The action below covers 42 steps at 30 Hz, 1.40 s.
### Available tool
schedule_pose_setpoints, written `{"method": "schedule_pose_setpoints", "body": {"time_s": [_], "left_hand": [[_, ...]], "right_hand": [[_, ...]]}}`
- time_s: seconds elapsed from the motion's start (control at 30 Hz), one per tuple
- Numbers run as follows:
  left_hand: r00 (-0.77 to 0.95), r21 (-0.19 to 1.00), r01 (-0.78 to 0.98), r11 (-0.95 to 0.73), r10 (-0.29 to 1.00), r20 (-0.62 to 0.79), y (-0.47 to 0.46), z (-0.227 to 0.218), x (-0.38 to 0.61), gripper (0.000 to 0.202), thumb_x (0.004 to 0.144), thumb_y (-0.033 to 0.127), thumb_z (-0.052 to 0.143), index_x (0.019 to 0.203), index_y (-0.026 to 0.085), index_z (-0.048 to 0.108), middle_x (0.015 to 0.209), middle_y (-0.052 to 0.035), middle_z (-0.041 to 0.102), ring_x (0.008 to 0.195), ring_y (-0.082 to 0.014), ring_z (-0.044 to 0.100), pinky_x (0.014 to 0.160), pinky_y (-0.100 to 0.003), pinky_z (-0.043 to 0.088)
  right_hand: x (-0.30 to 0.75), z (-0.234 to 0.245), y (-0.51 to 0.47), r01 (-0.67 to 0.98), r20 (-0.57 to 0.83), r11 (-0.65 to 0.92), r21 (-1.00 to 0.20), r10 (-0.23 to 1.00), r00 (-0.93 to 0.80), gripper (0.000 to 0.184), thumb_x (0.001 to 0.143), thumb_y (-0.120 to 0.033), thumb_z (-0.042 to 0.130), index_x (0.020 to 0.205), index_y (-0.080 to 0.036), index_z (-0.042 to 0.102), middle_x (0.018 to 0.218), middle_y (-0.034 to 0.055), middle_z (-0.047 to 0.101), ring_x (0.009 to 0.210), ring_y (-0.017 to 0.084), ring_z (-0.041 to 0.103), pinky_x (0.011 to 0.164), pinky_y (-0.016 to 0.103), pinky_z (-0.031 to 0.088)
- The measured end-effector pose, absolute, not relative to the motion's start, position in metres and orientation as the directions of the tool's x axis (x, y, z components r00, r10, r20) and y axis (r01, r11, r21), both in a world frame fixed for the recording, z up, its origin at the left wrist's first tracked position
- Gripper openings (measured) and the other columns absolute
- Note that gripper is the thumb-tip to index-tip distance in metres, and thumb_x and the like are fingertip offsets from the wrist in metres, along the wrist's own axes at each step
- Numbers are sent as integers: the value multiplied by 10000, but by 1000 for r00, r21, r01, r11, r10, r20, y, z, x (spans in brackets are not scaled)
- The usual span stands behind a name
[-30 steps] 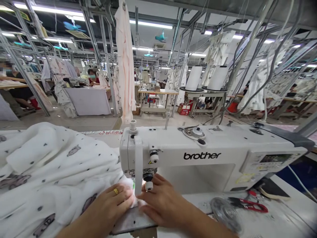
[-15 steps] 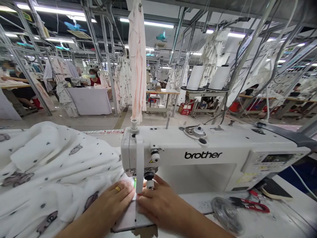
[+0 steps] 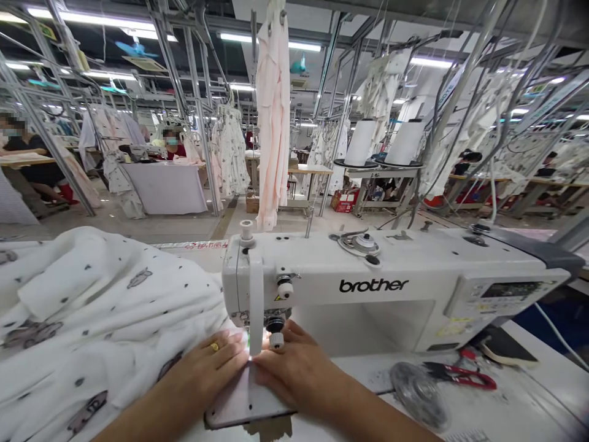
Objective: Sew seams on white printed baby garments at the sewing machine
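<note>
A white Brother sewing machine (image 3: 372, 285) stands ahead of me, its needle and presser foot (image 3: 262, 334) partly hidden behind my fingers. My left hand (image 3: 205, 365), wearing a gold ring, presses on a bulky white fabric (image 3: 105, 301) printed with small grey animals and dots. Right beside the needle, my right hand (image 3: 289, 368) lies with its fingertips on the fabric's edge. Both hands sit flat on the cloth, close together. A flat, pale strip of the cloth (image 3: 243, 399) runs toward me from the foot.
Red-handled thread snips (image 3: 460, 377) and a clear plastic disc (image 3: 418, 393) lie on the table to the right. Behind the machine stand white thread cones (image 3: 381, 144), and a pink garment (image 3: 271, 116) hangs from an overhead rail. Co-workers sit at tables farther back.
The hanging pink garment has moved right along its rail. My hands have shifted slightly toward me, and more of the pale strip shows in front of the foot.
</note>
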<state>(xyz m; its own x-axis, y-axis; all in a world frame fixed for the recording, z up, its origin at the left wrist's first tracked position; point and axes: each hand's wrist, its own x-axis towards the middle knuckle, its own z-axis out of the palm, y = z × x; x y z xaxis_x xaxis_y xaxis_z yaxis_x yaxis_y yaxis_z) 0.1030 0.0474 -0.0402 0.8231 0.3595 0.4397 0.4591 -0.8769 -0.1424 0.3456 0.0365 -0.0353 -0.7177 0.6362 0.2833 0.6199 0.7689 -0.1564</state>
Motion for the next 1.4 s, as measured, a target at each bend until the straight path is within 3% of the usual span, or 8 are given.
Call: {"method": "schedule_pose_setpoints", "body": {"time_s": [0.23, 0.37, 0.5, 0.7, 0.93, 1.03, 1.17, 1.4], "left_hand": [[771, 61, 454, -889, 426, 474, 57, -45, 104, 286, 961, 93, 381, 1070, 188, 628, 1105, -80, 708, 1089, -175, 642, 996, -291, 514], [793, 130, 463, -877, 475, 382, 64, -54, 96, 322, 951, 68, 401, 1168, 210, 592, 1215, -82, 669, 1189, -187, 595, 1055, -351, 474], [835, 161, 414, -896, 444, 325, 71, -51, 90, 397, 959, 39, 381, 1266, 224, 552, 1288, -76, 633, 1246, -183, 556, 1096, -367, 434], [868, 236, 322, -917, 386, 313, 76, -42, 90, 390, 968, 45, 405, 1279, 230, 553, 1275, -60, 632, 1254, -173, 544, 1143, -371, 377], [868, 275, 349, -896, 420, 266, 71, -33, 93, 406, 992, 66, 378, 1322, 241, 538, 1245, -61, 623, 1287, -174, 492, 1143, -357, 374], [871, 246, 357, -901, 416, 261, 70, -30, 93, 363, 991, 124, 450, 1319, 242, 550, 1232, -61, 633, 1293, -186, 486, 1130, -339, 392], [900, 105, 352, -930, 367, 234, 69, -28, 92, 324, 1009, 156, 426, 1303, 202, 554, 1247, -76, 632, 1280, -192, 495, 1139, -361, 376], [919, -93, 322, -942, 288, 268, 63, -26, 96, 313, 1024, 134, 373, 1264, 175, 569, 1189, -64, 676, 1229, -188, 540, 1138, -391, 368]], "right_hand": [[337, -50, 49, 611, 299, 792, 8, 581, -757, 95, 984, -260, 552, 936, -199, 607, 851, 31, 690, 896, 211, 576, 942, 328, 377], [333, -56, 52, 589, 300, 808, 11, 559, -773, 91, 1000, -219, 515, 952, -194, 588, 983, 54, 681, 970, 194, 576, 972, 319, 385], [334, -58, 52, 589, 351, 807, 39, 541, -765, 108, 997, -182, 502, 918, -181, 575, 901, 56, 663, 990, 208, 572, 974, 342, 395], [333, -53, 47, 511, 449, 834, 207, 383, -807, 105, 925, -67, 512, 983, -113, 587, 815, 68, 654, 804, 218, 598, 951, 386, 413], [331, -52, 45, 507, 410, 835, 213, 395, -822, 90, 918, -77, 536, 991, -83, 588, 707, 42, 627, 702, 205, 584, 942, 385, 415], [331, -54, 47, 522, 422, 835, 175, 416, -805, 89, 928, -113, 558, 1012, -101, 586, 792, 54, 659, 781, 212, 596, 975, 374, 396], [332, -54, 48, 544, 403, 832, 106, 464, -789, 80, 959, -163, 566, 1035, -138, 572, 979, 61, 673, 930, 210, 588, 1003, 347, 371], [338, -49, 45, 532, 332, 843, 77, 482, -811, 99, 985, -146, 536, 1075, -137, 575, 936, 36, 676, 991, 207, 574, 1073, 356, 290]]}}
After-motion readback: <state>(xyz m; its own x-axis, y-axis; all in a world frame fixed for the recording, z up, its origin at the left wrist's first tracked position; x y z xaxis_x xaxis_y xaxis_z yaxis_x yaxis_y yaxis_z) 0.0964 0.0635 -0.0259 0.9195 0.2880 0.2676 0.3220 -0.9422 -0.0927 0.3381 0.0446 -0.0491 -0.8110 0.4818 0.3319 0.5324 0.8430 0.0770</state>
